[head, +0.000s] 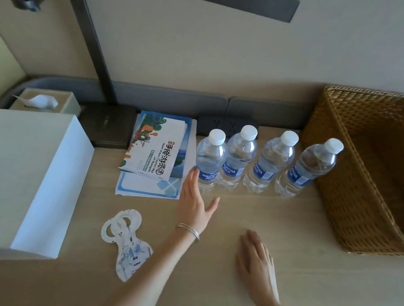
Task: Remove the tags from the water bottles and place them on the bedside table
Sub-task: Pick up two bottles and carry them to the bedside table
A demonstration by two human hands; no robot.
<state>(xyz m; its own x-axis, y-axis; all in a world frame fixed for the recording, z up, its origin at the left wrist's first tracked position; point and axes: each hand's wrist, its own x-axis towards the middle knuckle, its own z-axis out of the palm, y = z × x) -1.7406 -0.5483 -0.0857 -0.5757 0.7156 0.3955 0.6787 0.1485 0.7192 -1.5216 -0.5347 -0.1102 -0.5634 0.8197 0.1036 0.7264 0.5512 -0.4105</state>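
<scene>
Standing in a row on the pale wooden bedside table (274, 239) are four clear plastic water bottles with white caps and blue labels (236, 157), all capped, upright and holding water, none with a tag around its neck. Right of them a brown woven wicker basket (359, 199) shows nothing inside. A beige tissue box (48, 101) at the back left has one white tissue poking out. The white paper bottle tags with ring-shaped holes (127, 243) lie stacked flat near the front; their count is unclear. The left hand (195, 198) is spread open, holding nothing, fingertips touching the leftmost bottle. The right hand (255, 262) lies flat and open on the table, empty.
</scene>
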